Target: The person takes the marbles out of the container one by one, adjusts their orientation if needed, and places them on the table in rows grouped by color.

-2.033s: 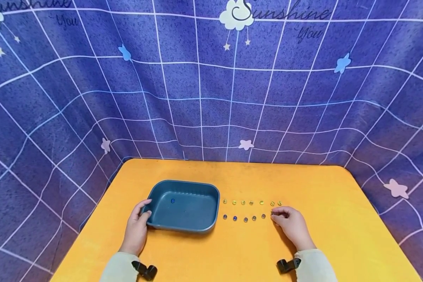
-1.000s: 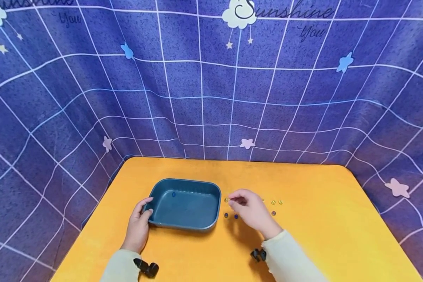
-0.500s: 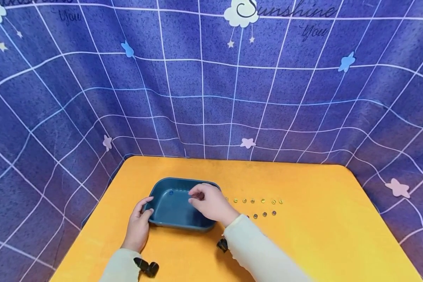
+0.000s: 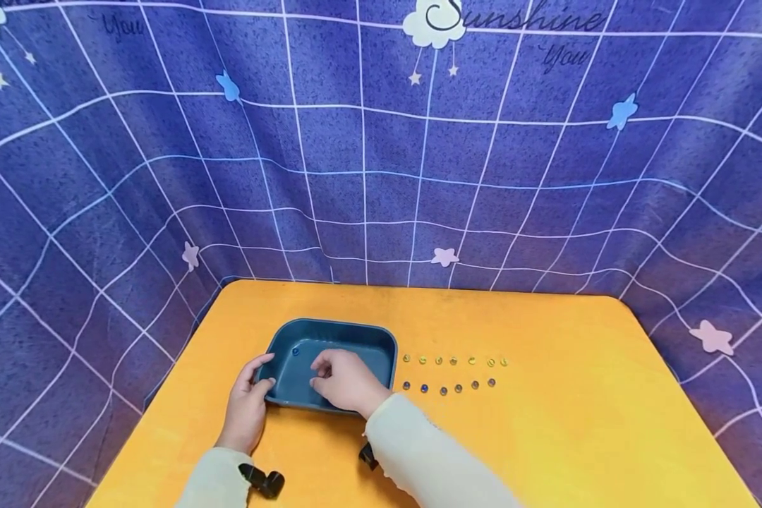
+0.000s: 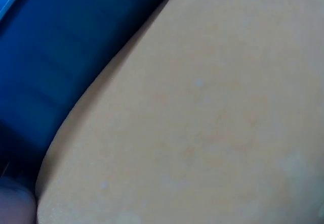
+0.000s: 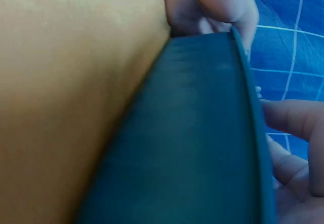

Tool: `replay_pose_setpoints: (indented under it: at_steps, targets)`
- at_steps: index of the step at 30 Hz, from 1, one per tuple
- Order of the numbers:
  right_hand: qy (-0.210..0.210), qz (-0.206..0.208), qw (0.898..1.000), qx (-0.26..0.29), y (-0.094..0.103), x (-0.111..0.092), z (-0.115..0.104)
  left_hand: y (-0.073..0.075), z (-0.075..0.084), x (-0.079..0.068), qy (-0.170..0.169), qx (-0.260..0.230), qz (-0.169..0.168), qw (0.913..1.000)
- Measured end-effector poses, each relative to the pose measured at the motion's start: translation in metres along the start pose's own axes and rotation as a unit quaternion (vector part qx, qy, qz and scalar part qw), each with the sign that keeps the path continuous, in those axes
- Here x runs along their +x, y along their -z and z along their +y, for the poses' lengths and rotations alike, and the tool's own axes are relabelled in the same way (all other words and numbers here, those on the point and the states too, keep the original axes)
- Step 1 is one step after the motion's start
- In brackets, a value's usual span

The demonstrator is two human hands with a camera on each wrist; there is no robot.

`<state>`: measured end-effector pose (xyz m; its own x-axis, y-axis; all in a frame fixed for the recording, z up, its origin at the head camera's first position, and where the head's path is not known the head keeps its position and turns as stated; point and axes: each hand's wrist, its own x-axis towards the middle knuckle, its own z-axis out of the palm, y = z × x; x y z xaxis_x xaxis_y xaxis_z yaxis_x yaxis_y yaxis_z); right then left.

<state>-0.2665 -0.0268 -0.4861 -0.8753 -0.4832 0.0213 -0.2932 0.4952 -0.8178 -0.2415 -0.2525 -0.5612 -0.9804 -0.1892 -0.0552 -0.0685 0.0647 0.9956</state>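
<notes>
A dark teal plastic tray [image 4: 330,324] sits left of the table's middle. My left hand [image 4: 246,406] grips its left edge, thumb inside the rim. Near the tray's left end lies one blue glass marble [image 4: 295,351]. My right hand [image 4: 346,381] reaches over the near wall, low inside the tray, thumb and fingers curled in a pinch on a marble that the fingertips hide. In the right wrist view, the fingers [image 6: 296,118] show beyond the tray wall [image 6: 187,123]. Mostly palm fills the left wrist view.
Right of the tray, a row of several yellow marbles [image 4: 454,360] lies behind a row of blue and darker marbles [image 4: 443,391]. Both rest on the yellow-orange table [image 4: 546,437]. A purple-blue gridded cloth [image 4: 381,197] hangs along the back and sides.
My right hand has left the lower row's right end and moved left, over the marbles, down into the tray. The blue marble there has rolled left. My left hand keeps its grip.
</notes>
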Motion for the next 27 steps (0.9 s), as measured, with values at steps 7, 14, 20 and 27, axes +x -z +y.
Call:
replay_pose_setpoints:
  at_steps: [7,14,20,27]
  targets:
    - [-0.088,-0.032,0.995,-0.021,-0.017,0.005,-0.003,0.001,-0.001,-0.001,-0.008,-0.009,-0.001,0.9999]
    - [-0.111,-0.050,0.991,-0.051,-0.025,0.015,-0.001,0.000,-0.001,0.000,-0.008,-0.019,-0.007,0.9998]
    - [-0.112,-0.054,0.990,-0.063,-0.028,0.020,-0.001,-0.001,-0.001,0.000,-0.023,-0.009,0.001,0.9997]
    - [-0.122,-0.067,0.988,-0.069,-0.032,0.024,-0.003,-0.003,-0.003,0.000,-0.025,-0.009,0.006,0.9996]
